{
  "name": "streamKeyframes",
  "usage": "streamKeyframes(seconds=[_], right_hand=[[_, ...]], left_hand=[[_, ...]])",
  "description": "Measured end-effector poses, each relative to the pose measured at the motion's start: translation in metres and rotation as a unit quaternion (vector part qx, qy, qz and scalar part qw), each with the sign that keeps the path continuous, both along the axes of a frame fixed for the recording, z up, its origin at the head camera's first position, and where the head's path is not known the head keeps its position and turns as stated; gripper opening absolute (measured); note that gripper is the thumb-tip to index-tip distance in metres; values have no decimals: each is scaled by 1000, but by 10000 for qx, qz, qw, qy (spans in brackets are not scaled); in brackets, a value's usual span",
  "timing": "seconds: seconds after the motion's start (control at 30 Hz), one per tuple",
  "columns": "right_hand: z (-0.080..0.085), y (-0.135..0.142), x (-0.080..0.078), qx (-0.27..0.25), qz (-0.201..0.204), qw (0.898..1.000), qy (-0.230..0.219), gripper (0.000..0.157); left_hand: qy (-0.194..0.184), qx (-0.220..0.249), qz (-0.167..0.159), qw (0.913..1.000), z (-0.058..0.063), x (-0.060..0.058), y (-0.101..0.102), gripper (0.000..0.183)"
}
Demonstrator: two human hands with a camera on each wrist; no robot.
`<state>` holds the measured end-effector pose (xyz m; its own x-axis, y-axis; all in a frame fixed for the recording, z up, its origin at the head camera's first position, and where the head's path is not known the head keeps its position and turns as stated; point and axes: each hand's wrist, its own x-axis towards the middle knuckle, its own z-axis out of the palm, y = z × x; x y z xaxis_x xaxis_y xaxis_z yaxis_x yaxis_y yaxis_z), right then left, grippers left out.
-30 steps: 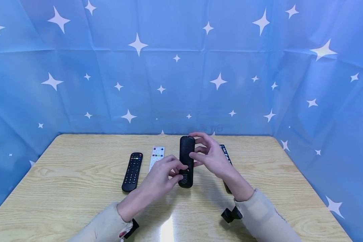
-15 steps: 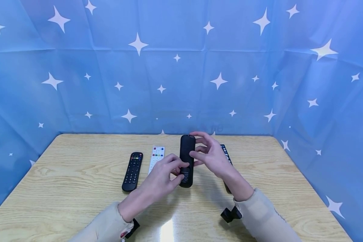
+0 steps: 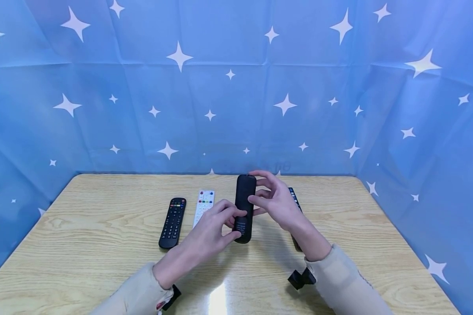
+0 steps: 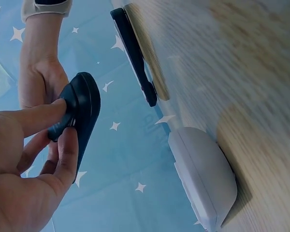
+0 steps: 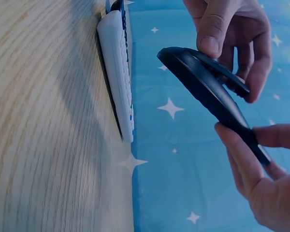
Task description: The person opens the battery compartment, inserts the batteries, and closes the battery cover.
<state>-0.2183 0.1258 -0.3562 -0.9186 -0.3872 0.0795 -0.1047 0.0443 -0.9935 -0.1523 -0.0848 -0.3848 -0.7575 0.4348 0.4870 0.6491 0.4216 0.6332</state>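
Above the table, a black remote control is held with its back toward the head camera. My right hand grips its upper part, thumb on the back and fingers along the far side. At its lower end my left hand pinches the battery cover between thumb and fingers. In the right wrist view, the cover tilts away from the remote's body, leaving a gap at one end; the other end sits close against the body. Whatever lies inside the battery compartment is hidden.
On the wooden table, a black remote with coloured buttons lies at left. Beside it is a white remote, partly behind my left hand. Another dark remote lies under my right forearm. A star-patterned blue cloth hangs behind.
The held remote and both hands have shifted slightly up and right. My left thumb has moved a little along the printed lower end. The remotes on the table stay put.
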Motion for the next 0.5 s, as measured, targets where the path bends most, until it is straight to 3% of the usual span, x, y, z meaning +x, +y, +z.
streamKeyframes(seconds=[0.33, 0.5], right_hand=[[-2, 0, 0, -59, -39, 10000, -67, 60], [-2, 0, 0, 13, -29, 10000, -43, 60]], left_hand=[[35, 43, -99, 9999, 0, 0, 1, 41], [-72, -87, 69, 9999, -1, 0, 1, 43]])
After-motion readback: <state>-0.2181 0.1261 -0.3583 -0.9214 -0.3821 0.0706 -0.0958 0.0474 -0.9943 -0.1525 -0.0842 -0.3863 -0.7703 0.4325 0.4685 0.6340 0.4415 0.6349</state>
